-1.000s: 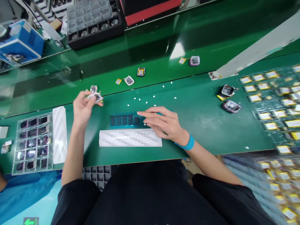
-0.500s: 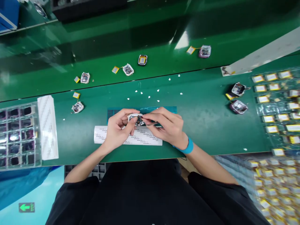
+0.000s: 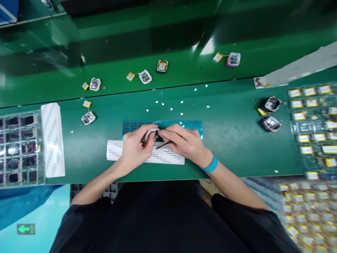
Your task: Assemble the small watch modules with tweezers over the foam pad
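My left hand (image 3: pixel 134 146) is closed around an opened white smartwatch casing (image 3: pixel 151 131), now tilted on edge, its inside mostly hidden by my fingers. In my right hand (image 3: pixel 185 141) is a pair of dark, thin tweezers (image 3: pixel 163 145), their tips pointing left and down. The right fingertips meet the casing's right side; whether they pinch a small part there cannot be made out. Beneath both hands lie a white printed sheet (image 3: pixel 168 159) and a blue film strip (image 3: pixel 195 125) with slots at its left.
Several opened watch casings with batteries (image 3: pixel 145 76) lie across the bench. Small white teardrop pieces (image 3: pixel 171 109) are scattered ahead. A tray of watch faces (image 3: pixel 37 154) stands left; battery trays (image 3: pixel 297 126) stand right. A white metal bracket (image 3: pixel 297 66) rises at back right.
The casing has been tipped from face-up onto its edge. The tweezers now show more, swung below the right fingers. Small white pieces now show on the blue strip near the right hand.
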The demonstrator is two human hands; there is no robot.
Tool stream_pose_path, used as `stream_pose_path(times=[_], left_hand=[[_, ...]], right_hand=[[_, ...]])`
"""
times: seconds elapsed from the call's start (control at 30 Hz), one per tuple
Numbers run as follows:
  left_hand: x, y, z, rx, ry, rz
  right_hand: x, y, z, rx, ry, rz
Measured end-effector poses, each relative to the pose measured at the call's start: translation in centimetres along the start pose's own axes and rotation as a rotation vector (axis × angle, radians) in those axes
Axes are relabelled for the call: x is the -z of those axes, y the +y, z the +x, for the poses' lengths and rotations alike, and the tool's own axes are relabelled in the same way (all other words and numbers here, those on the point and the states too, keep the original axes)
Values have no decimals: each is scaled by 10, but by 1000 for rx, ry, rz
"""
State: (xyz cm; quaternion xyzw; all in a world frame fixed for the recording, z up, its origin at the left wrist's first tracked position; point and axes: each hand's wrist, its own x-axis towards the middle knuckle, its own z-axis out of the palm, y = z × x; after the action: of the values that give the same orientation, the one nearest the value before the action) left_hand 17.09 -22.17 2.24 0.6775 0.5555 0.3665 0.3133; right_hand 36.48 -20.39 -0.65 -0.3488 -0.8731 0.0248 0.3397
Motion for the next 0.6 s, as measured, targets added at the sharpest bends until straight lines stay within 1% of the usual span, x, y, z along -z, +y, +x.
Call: stream_pose_path(times=[0.07,0.13,0.2,0.3,0.37,0.53,0.6], left_hand=[[-1,0,0,-10,-1,7],[0,-1,0,14,-6,-23],[1,-1,0,65,-11,-95],[2,-1,1,131,-12,-211],[2,-1,2,149,-14,-246],[-1,-2,1,159,-34,-294],[-1,-3,0,157,-60,-298]], right_hand=[[2,-1,1,7,-44,-44],[3,-1,3,-2,-69,-23],[4,0,4,-54,-44,82],[4,2,7,-152,36,277],[4,3,8,-160,68,343],[5,3,8,-108,30,299],[4,2,8,-102,24,272]])
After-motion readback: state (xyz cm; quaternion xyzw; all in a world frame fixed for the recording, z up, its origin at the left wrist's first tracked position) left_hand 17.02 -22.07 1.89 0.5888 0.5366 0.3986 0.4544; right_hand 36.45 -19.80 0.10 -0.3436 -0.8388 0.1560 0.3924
